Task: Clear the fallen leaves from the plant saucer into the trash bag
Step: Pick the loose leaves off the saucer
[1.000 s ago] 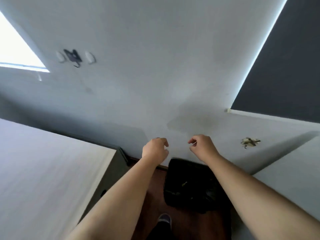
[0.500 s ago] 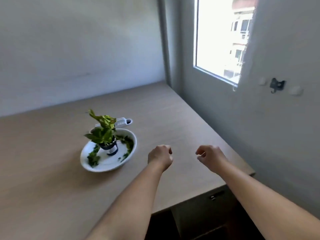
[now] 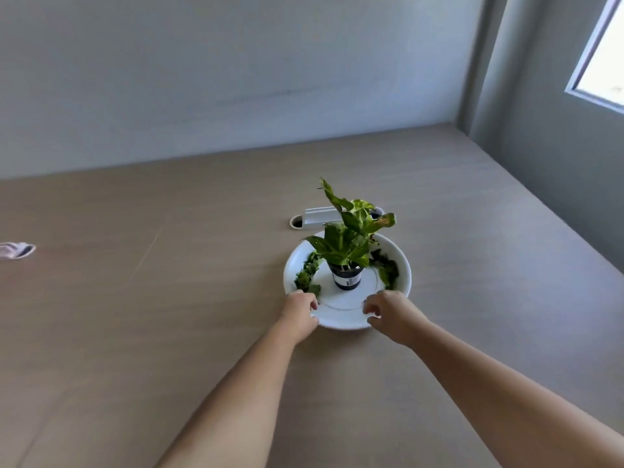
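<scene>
Far left edge of the table (image 3: 169, 332) there's a small pale crumpled thing (image 3: 15, 249), can't really tell what it is, too blurry. The rest of that side is just bare tan wood grain.

Moving in, the left hand (image 3: 299, 310) sits at the near-left rim of the white saucer (image 3: 341, 315). Fingers are curled over the edge and the thumb looks tucked at the rim, so it's pinching the saucer there. Right above that hand, along the left inner curve of the saucer, there's a clump of fallen leaves (image 3: 307, 273), dark green and shrivelled.

Dead centre of the saucer is the little dark pot (image 3: 346, 278) with a white label band, standing upright, and the plant (image 3: 351, 234) coming out of it has variegated green and cream leaves, one with a brownish tip. Behind the saucer, on the table, a white tube-shaped thing (image 3: 320, 216) lies on its side, open end facing left.

On the right inner curve there's a second clump of leaves (image 3: 386, 268), running down toward the near rim.

Then the right hand (image 3: 388, 314) is at the near-right rim, fingers bent over the edge, thumb underneath-ish, gripping the saucer as well. Both forearms are bare.

Far right is a grey wall and the corner of a window (image 3: 601, 62)
</scene>
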`<state>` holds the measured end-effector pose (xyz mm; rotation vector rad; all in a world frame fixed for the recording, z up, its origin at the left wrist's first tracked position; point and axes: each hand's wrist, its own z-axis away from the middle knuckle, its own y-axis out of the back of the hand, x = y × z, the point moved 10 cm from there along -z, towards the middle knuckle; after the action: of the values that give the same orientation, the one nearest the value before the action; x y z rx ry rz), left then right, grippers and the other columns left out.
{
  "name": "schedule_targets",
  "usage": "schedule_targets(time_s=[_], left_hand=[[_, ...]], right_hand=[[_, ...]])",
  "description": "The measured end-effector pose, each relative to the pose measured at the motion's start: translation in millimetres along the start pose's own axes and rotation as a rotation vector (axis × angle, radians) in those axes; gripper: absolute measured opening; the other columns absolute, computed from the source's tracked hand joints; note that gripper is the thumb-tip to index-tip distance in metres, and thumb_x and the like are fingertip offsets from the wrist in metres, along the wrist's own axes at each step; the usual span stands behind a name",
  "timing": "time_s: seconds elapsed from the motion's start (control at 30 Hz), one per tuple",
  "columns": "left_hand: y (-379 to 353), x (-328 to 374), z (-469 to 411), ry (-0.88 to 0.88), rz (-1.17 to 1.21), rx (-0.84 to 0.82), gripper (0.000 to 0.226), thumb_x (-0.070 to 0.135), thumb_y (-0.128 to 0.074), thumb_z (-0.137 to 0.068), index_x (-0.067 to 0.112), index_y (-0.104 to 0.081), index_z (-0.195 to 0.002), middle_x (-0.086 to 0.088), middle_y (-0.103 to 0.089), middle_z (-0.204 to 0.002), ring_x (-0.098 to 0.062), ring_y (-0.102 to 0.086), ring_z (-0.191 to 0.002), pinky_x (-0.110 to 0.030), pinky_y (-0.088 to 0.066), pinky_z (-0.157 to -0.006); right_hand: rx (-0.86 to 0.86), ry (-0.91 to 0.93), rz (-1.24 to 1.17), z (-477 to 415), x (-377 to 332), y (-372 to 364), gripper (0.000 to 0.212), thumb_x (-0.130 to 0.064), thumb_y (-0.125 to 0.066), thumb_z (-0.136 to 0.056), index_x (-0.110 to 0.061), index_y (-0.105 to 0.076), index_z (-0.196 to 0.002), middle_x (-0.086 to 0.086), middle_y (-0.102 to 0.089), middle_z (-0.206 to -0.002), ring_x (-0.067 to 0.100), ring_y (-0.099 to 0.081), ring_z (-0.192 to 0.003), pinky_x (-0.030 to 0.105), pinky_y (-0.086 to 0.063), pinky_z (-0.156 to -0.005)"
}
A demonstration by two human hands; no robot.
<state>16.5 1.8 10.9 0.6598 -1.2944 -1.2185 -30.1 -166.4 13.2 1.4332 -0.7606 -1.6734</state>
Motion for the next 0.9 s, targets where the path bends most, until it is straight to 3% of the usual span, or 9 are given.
schedule_targets(time_s=[0.13, 0.27, 0.37, 0.53, 0.63, 0.7, 0.8, 0.9], left_hand=[[-0.8, -19.2, -19.9, -0.012, 0.051, 0.014, 0.018, 0.01, -0.065, -0.08, 0.008, -0.068, -0.098, -0.012, -0.063, -0.112, -0.027, -0.06, -0.1, -0.024, -0.044, -0.08], [-6.0, -29.9, -34.0, -0.053, 0.026, -0.066, 0.021, 0.015, -0.064, -0.078, 0.012, -0.07, -0.099, -0.006, -0.066, -0.109, -0.024, -0.062, -0.1, -0.021, -0.042, -0.075], [-10.4, -32.7, -36.7, -0.109, 0.002, -0.142, 0.025, 0.013, -0.062, -0.077, 0.015, -0.073, -0.098, -0.004, -0.072, -0.105, -0.022, -0.064, -0.101, -0.018, -0.041, -0.075], [-19.7, -16.1, -34.5, -0.179, -0.06, -0.193, 0.022, 0.022, -0.065, -0.076, 0.025, -0.073, -0.097, 0.005, -0.072, -0.105, -0.013, -0.063, -0.104, -0.026, -0.039, -0.092], [-33.0, 6.8, -30.7, -0.263, -0.067, -0.209, 0.026, 0.029, -0.065, -0.074, 0.032, -0.071, -0.099, 0.008, -0.07, -0.106, -0.013, -0.062, -0.105, -0.032, -0.04, -0.095], [-31.9, 13.5, -33.5, -0.305, -0.12, -0.19, 0.03, 0.03, -0.066, -0.074, 0.032, -0.069, -0.103, 0.005, -0.067, -0.11, -0.017, -0.059, -0.107, -0.032, -0.042, -0.094], [-17.3, -7.7, -47.9, -0.242, -0.185, -0.146, 0.038, 0.038, -0.075, -0.071, 0.027, -0.067, -0.107, 0.001, -0.065, -0.114, -0.02, -0.058, -0.109, -0.035, -0.042, -0.1], [-9.6, -32.6, -55.0, -0.158, -0.201, -0.15, 0.039, 0.04, -0.076, -0.073, 0.024, -0.068, -0.107, 0.002, -0.067, -0.112, -0.019, -0.057, -0.112, -0.041, -0.026, -0.115]], right_hand=[[0.021, -0.06, -0.007, -23.5, 4.2, -8.0, 0.021, -0.016, -0.06, -0.083, -0.014, -0.068, -0.102, 0.003, -0.066, -0.101, 0.019, -0.06, -0.093, 0.028, -0.049, -0.078], [-0.188, -0.011, 0.03, -35.3, -4.5, -34.8, 0.028, -0.033, -0.072, -0.075, -0.021, -0.068, -0.1, -0.011, -0.057, -0.083, 0.009, -0.054, -0.081, 0.021, -0.044, -0.072], [-0.261, 0.029, 0.137, -37.0, -10.9, -50.0, 0.029, -0.024, -0.07, -0.075, -0.02, -0.068, -0.104, -0.006, -0.06, -0.088, 0.009, -0.051, -0.082, 0.021, -0.04, -0.07], [-0.323, -0.005, 0.248, -44.0, 5.3, -41.4, 0.027, -0.01, -0.068, -0.076, -0.014, -0.067, -0.102, 0.003, -0.067, -0.106, 0.013, -0.054, -0.086, 0.024, -0.045, -0.074], [-0.26, -0.05, 0.397, -45.2, 24.4, -17.3, 0.034, 0.001, -0.053, -0.08, -0.016, -0.064, -0.107, 0.004, -0.065, -0.115, 0.022, -0.06, -0.1, 0.028, -0.047, -0.081], [-0.211, -0.063, 0.485, -43.3, 27.6, -7.3, 0.037, -0.001, -0.05, -0.081, -0.018, -0.061, -0.112, 0.002, -0.063, -0.117, 0.024, -0.059, -0.107, 0.029, -0.047, -0.086], [-0.254, 0.025, 0.436, -41.5, 4.5, -27.1, 0.039, -0.014, -0.061, -0.08, -0.023, -0.056, -0.118, 0.0, -0.06, -0.12, 0.021, -0.057, -0.11, 0.034, -0.05, -0.089], [-0.284, 0.106, 0.335, -41.1, -20.2, -52.0, 0.03, -0.019, -0.059, -0.084, -0.022, -0.057, -0.114, 0.001, -0.061, -0.117, 0.022, -0.057, -0.106, 0.035, -0.049, -0.083]])
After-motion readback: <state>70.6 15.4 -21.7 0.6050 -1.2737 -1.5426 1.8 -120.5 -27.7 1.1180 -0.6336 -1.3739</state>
